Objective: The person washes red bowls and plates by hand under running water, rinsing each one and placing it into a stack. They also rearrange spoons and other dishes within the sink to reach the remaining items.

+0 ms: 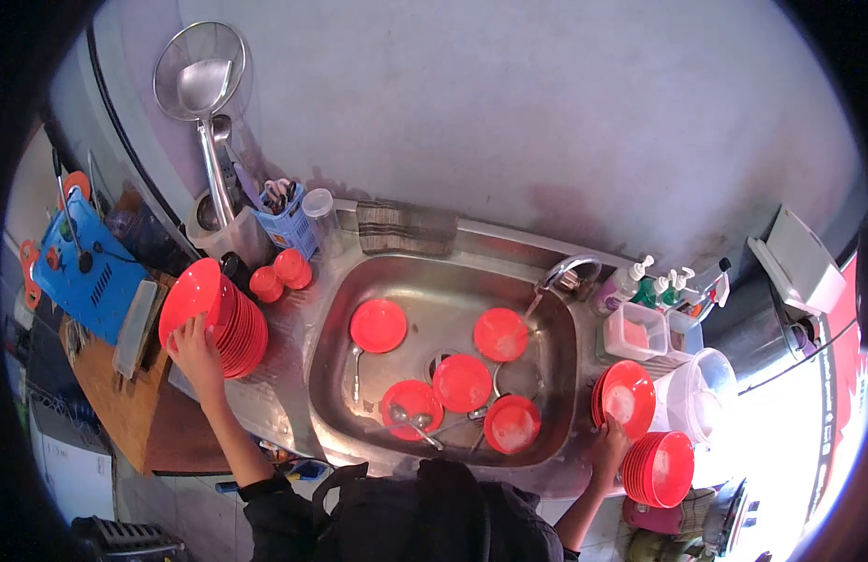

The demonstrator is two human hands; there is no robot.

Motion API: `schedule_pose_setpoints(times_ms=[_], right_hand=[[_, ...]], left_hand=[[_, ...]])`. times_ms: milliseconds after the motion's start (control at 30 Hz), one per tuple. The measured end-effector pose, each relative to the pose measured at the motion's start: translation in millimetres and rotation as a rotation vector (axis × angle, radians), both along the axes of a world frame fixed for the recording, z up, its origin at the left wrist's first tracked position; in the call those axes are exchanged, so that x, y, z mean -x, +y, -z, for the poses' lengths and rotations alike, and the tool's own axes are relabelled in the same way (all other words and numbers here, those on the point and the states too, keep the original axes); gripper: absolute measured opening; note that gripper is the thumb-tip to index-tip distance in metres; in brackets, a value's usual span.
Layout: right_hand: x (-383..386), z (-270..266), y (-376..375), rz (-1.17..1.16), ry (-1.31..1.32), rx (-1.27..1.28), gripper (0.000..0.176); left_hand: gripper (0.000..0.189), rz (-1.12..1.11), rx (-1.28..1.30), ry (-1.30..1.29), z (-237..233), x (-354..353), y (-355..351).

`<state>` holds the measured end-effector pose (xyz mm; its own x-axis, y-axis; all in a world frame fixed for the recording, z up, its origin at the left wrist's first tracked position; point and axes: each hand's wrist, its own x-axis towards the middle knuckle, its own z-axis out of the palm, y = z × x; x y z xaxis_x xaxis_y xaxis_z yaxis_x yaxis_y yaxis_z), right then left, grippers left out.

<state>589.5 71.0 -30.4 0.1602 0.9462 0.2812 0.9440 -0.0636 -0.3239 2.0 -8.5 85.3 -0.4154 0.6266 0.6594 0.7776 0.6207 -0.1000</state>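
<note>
My left hand (196,354) is closed on the rim of a red bowl (192,292), which tilts at the front of a leaning stack of red bowls (244,339) on the left counter. At the right edge of the sink, my right hand (611,442) grips the lower rim of a red plate (629,399) with soapy residue, the front one of a small stack. Close beside it leans a taller stack of red plates (671,470). Several red plates lie apart in the steel sink (425,281), with spoons (420,421) on one of them.
A curved faucet (570,266) rises behind the sink. Soap bottles (626,284) and a clear tub (635,330) stand at the right. Small red cups (292,269), a blue utensil basket (289,225) and a tall strainer (203,70) are at the back left.
</note>
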Motion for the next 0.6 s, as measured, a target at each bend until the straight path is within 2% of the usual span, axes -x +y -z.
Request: schedule_pose_setpoints(times_ms=[33, 167, 233, 367, 433, 467, 500, 533, 600], right_hand=[[-1, 1, -1, 0.003, -0.015, -0.081, 0.021], [3, -7, -2, 0.025, -0.031, -0.083, 0.020], [5, -10, -3, 0.048, -0.134, -0.169, 0.019], [6, -16, -6, 0.087, -0.104, -0.182, 0.019], [9, -17, -9, 0.007, -0.225, -0.299, 0.018], [13, -21, -10, 0.031, -0.228, -0.304, 0.018], [19, -29, -12, -0.042, -0.186, -0.367, 0.018], [27, -36, -13, -0.115, -0.144, -0.428, 0.018], [42, -43, -15, -0.117, -0.174, -0.435, 0.017]], left_hand=[[0.025, -0.005, -0.001, 0.008, 8, 2, -2], [0.026, -0.041, 0.016, -0.026, 21, 3, -3], [0.027, -0.043, 0.011, -0.038, 23, 2, -5], [0.028, -0.042, -0.029, -0.068, 37, 10, -3], [0.029, -0.071, -0.017, -0.120, 40, 4, 1], [0.030, -0.122, 0.004, -0.169, 37, 1, 5], [0.031, -0.089, -0.036, -0.217, 25, -16, 10], [0.031, -0.067, -0.040, -0.215, 24, -26, 18], [0.031, 0.010, -0.186, -0.079, 23, -42, 32]])
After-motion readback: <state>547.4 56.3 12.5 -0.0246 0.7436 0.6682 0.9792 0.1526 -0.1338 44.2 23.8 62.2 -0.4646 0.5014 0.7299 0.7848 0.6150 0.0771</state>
